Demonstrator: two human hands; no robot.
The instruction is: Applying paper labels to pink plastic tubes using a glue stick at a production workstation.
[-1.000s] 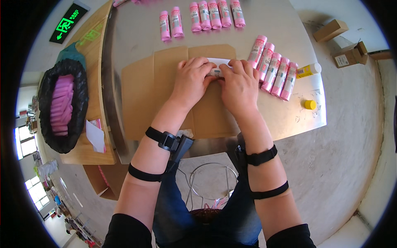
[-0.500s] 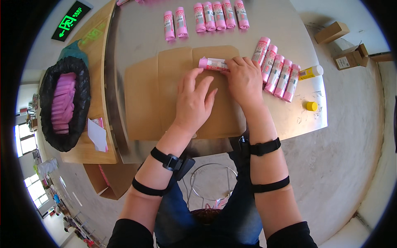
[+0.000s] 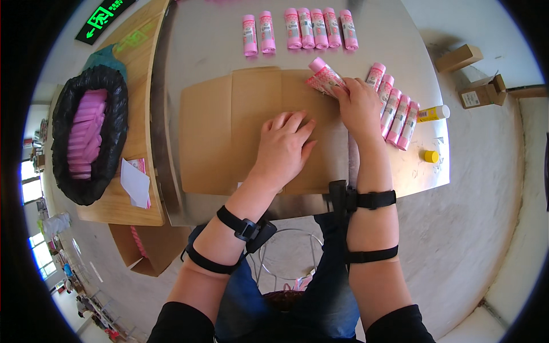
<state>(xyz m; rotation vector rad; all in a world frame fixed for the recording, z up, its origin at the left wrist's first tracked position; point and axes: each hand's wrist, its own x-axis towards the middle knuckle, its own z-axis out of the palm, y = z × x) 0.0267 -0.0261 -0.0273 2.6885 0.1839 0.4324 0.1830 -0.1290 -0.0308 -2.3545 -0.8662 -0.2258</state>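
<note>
My right hand [image 3: 364, 108] is closed around one end of a pink bag roll [image 3: 327, 79] wrapped in a printed pink-and-white label. The roll slants up to the left over the far right part of a flattened cardboard sheet [image 3: 209, 137]. Part of the label stands off the roll at its left side. Over the middle of the cardboard is my left hand [image 3: 283, 146], empty, its fingers loosely apart. Several labelled pink rolls [image 3: 393, 117] lie side by side just right of my right hand, partly hidden by it.
More labelled rolls [image 3: 306, 28] are lined up at the table's far side. A glue stick [image 3: 433, 114] and its yellow cap [image 3: 430, 156] are at right. On the left wooden table are a black bag [image 3: 117, 143] of unlabelled pink rolls [image 3: 87, 131] and paper labels [image 3: 135, 184].
The held roll has turned from lying level to a slant, and my right hand has moved right with it. My left hand has drawn back from the roll toward me.
</note>
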